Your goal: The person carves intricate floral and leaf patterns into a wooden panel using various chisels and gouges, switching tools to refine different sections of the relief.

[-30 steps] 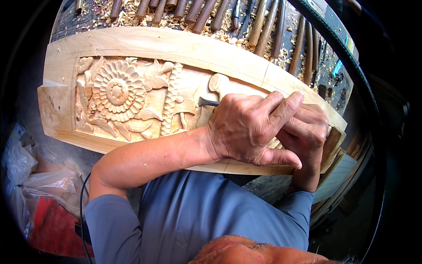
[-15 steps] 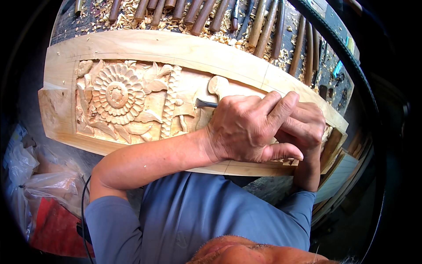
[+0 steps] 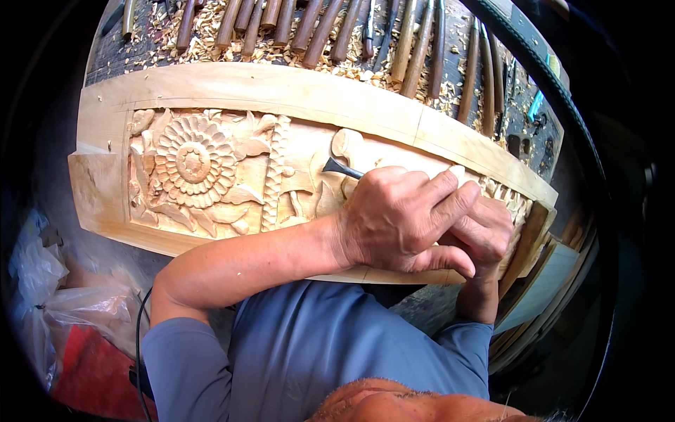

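A long carved wooden panel (image 3: 242,81) lies across in front of me. At its left a round flower (image 3: 193,163) stands in relief, with leaves around it and a twisted rope-like band (image 3: 275,172) to its right. My left hand (image 3: 394,221) is closed around the shaft of a gouge (image 3: 341,168), whose dark flared blade points left. The blade's edge rests at the carved ground beside a rounded bud shape (image 3: 346,143). My right hand (image 3: 485,232) is closed just beyond the left one, apparently on the gouge's handle, which the hands mostly hide.
Several wooden-handled carving tools (image 3: 323,35) lie in a row on the dark bench behind the panel, among wood chips (image 3: 211,24). Clear plastic bags (image 3: 91,295) and a red cloth (image 3: 98,373) are at lower left. Stacked boards (image 3: 538,292) stand at right.
The gouge and both hands have moved slightly right along the panel, the blade closer to the bud. More of its shaft shows now. The whole view has shifted a little.
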Available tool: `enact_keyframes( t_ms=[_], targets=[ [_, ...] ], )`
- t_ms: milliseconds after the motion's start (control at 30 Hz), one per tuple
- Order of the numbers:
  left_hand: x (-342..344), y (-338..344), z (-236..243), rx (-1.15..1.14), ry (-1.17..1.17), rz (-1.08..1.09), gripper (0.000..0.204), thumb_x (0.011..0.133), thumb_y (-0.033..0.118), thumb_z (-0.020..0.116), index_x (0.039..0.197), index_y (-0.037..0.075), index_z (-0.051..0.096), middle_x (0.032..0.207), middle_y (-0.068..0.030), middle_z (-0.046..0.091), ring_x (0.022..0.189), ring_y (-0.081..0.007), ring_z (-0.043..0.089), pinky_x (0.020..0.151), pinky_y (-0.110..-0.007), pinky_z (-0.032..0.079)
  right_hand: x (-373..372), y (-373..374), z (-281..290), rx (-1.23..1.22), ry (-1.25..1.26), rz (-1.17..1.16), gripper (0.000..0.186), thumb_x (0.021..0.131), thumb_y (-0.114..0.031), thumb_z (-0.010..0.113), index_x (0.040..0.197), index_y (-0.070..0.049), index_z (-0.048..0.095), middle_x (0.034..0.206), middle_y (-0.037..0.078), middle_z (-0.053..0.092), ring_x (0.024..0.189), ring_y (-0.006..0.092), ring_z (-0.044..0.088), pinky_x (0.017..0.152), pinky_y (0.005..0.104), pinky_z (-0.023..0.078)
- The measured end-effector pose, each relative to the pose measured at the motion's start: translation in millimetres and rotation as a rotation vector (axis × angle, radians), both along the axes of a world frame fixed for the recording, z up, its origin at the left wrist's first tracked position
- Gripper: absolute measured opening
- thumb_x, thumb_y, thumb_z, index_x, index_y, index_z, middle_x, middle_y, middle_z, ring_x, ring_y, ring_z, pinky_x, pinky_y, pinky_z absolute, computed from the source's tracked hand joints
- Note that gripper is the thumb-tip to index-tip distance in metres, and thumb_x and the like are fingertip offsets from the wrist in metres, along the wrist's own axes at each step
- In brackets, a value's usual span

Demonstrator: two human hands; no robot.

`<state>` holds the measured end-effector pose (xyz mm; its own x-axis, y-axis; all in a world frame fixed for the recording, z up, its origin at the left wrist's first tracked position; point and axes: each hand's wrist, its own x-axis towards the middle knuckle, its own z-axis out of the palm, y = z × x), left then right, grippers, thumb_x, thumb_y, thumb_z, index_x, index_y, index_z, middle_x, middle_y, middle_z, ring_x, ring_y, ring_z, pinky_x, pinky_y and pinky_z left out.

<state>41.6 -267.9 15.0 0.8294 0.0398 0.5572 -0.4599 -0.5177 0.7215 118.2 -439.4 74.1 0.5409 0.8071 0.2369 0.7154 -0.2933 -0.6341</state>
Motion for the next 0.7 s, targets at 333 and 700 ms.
enact_keyframes(
  t_ms=[333, 700],
  targets=[
    [-3, 0, 3, -0.032, 0.065, 0.024, 0.083, 0.098, 0.075, 0.070, 0.128, -0.002, 0.078, 0.103, -0.0157, 0.078, 0.069, -0.0286, 0.076, 0.062, -0.038, 0.061, 11, 7, 15, -0.090, -0.002, 0.104, 0.030, 0.080, -0.034, 0.087, 0.095, -0.008, 0.085, 0.080, 0.006, 0.075, 0.068, 0.0258, 0.076, 0.057, 0.0380, 0.055],
    [-1, 0, -2, -0.080, 0.033, 0.053, 0.081, 0.100, 0.075, 0.068, 0.126, -0.002, 0.078, 0.102, -0.0151, 0.078, 0.069, -0.0279, 0.077, 0.061, -0.037, 0.062, 14, 15, 15, -0.094, -0.009, 0.102, 0.023, 0.080, -0.028, 0.088, 0.093, -0.009, 0.085, 0.077, 0.006, 0.073, 0.066, 0.0254, 0.074, 0.055, 0.0385, 0.053]
  ],
)
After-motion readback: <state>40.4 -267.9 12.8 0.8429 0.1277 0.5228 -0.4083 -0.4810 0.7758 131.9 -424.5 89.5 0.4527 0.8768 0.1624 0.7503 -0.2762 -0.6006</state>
